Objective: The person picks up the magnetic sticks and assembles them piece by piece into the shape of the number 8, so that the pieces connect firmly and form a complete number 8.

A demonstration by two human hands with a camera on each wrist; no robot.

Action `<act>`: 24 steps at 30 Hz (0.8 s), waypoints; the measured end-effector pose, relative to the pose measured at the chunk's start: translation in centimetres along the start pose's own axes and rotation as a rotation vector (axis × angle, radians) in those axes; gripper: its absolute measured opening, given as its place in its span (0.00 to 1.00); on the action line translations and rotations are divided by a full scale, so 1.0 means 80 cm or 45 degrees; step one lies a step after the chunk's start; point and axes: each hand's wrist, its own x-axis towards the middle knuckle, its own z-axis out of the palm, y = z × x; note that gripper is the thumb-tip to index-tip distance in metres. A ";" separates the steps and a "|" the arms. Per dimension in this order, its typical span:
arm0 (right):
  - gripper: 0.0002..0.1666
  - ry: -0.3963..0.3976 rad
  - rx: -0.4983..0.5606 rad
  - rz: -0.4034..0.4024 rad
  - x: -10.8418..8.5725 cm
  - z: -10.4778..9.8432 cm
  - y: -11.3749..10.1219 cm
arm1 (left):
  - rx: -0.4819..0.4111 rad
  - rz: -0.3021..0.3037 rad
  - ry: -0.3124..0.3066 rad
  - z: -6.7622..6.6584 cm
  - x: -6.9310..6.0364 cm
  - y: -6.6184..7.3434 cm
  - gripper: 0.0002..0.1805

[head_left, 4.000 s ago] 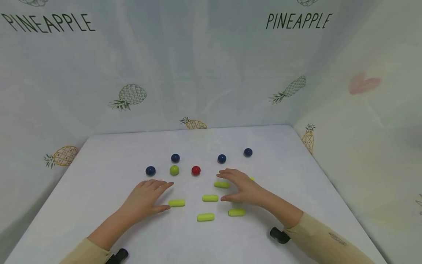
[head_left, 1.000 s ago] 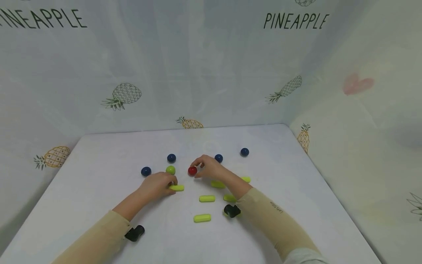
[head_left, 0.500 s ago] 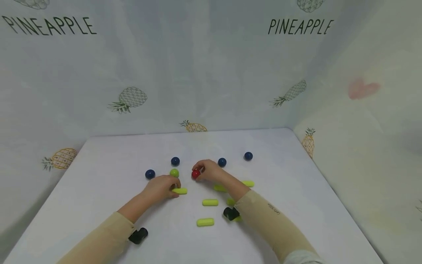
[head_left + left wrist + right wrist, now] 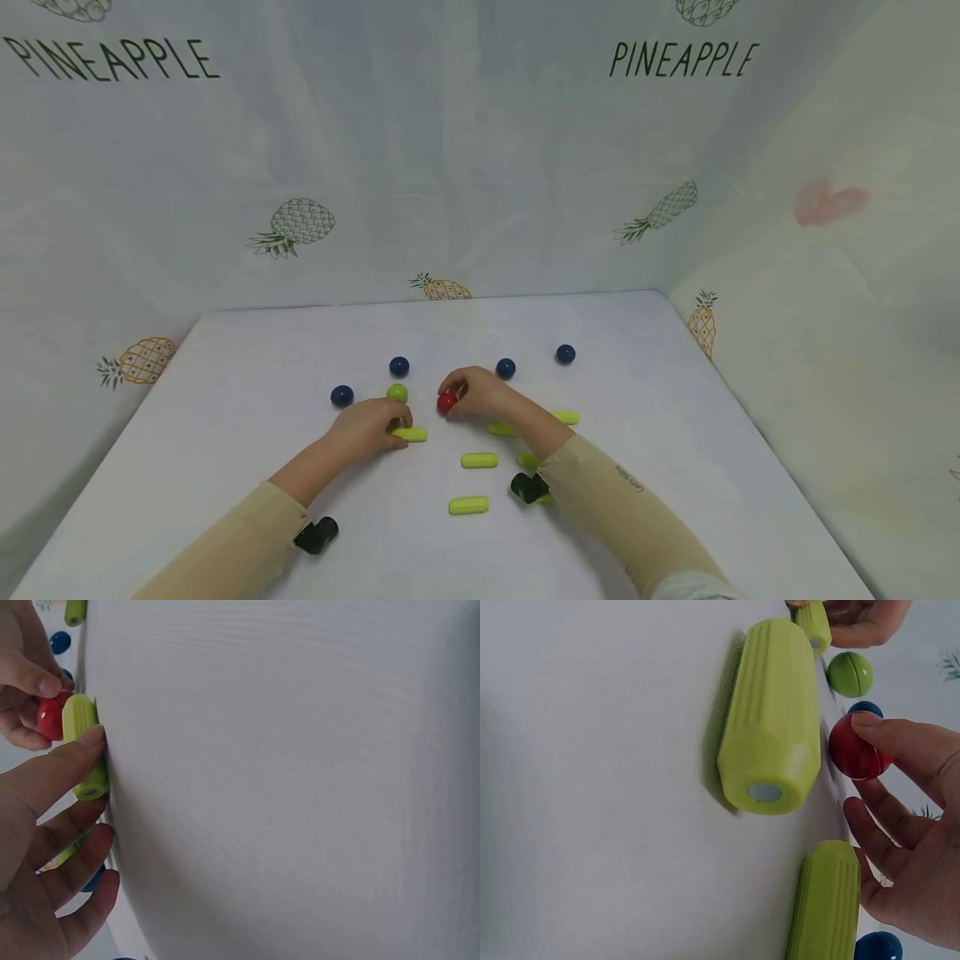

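Left hand pinches one yellow-green stick between thumb and fingers, while the right hand, off to its right and farther out, pinches one red ball. One green ball sits just beyond the left hand's fingers. Four blue balls lie past the hands, two by each. Six more sticks lie right of the left hand: two nearer than the right hand, four around the right arm, some partly hidden by it.

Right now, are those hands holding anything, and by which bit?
The left hand pinches a yellow-green stick by its long sides; the right hand pinches the red ball by opposite sides.
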 end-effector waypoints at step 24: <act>0.18 -0.127 -0.027 -0.094 -0.036 0.008 -0.015 | -0.020 -0.017 -0.013 0.001 0.003 0.000 0.12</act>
